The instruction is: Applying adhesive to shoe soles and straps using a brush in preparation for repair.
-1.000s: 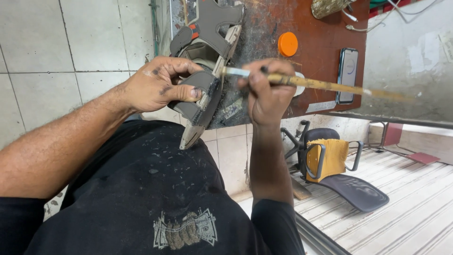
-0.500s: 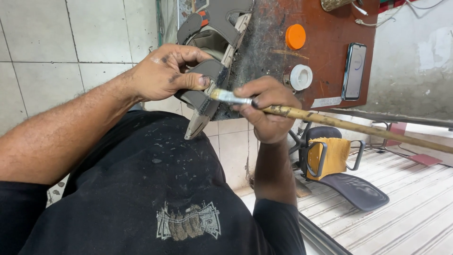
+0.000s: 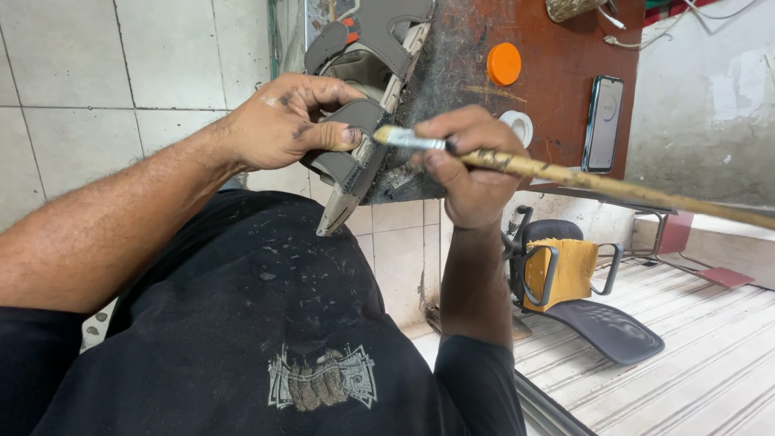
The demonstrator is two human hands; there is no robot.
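My left hand [image 3: 286,125] grips a grey strapped sandal [image 3: 363,97] by its heel end and holds it on edge above my lap. My right hand [image 3: 468,165] holds a long, glue-caked brush [image 3: 581,179] by its handle. The brush's metal ferrule and tip touch the sandal's sole edge near my left thumb. The handle runs out to the right of the view.
A stained red-brown worktable [image 3: 557,105] behind the sandal carries an orange lid [image 3: 504,64], a white tape roll [image 3: 519,125] and a dark phone [image 3: 604,123]. A small chair with a yellow cloth [image 3: 565,274] stands below on a ribbed floor. White tiled wall [image 3: 97,81] at left.
The brush tip has slid down and left along the sandal's edge, nearer my left thumb. My right hand has dropped slightly with it; the left hand keeps its grip.
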